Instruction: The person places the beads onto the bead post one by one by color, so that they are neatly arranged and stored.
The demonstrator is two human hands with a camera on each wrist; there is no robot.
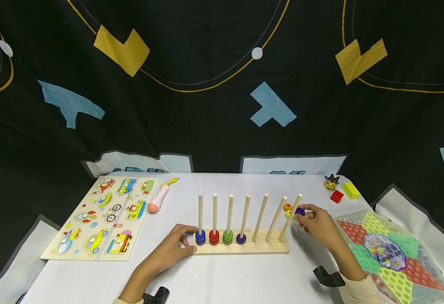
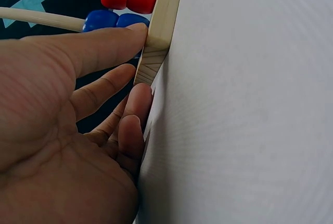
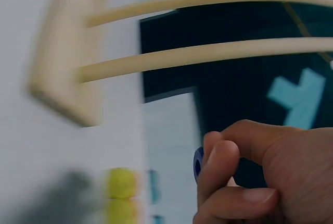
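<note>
Purple bead (image 1: 300,210) within the right grip (image 1: 318,222)

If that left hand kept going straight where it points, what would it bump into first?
The wooden base: the left hand already holds its end. The two blue beads look next in line, though exact depth is hard to judge.

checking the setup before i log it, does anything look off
Nothing looks spilled or damaged. The rightmost peg on the wooden rack seems to lean outward in the head view, while the leftmost peg stands nearly upright; that may be just perspective.
</note>
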